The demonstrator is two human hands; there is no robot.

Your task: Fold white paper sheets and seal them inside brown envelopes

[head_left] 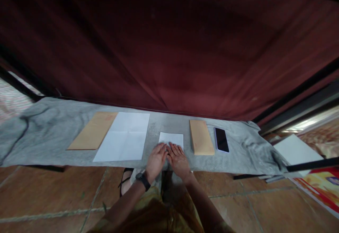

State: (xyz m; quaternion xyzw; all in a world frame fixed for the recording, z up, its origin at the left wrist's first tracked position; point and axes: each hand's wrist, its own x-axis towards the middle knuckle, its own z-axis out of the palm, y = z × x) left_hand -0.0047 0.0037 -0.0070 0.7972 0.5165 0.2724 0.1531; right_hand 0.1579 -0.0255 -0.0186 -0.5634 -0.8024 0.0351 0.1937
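Dark red fabric (182, 70) is hanging behind a long table (172, 121) draped in soft, rumpled grey cloth, with brown tiles (225, 204) showing below. Centre of the table now: a small white rectangular piece of paper (172, 137) is lying flat, and both hands are working on its near part! Left hand (155, 158) and right hand (178, 159) are resting palms down, fingers stretched forward and angling inward, fingertips nearly meeting. Forearms are reaching in from below, a black watch (143, 180) circling the left wrist. Over left, a large, creased white paper sheet (123, 139) is lying beside a flat tan paper envelope (94, 130); over right, a narrow tan paper rectangle (201, 137) is sitting near a black-screened phone (221, 139).
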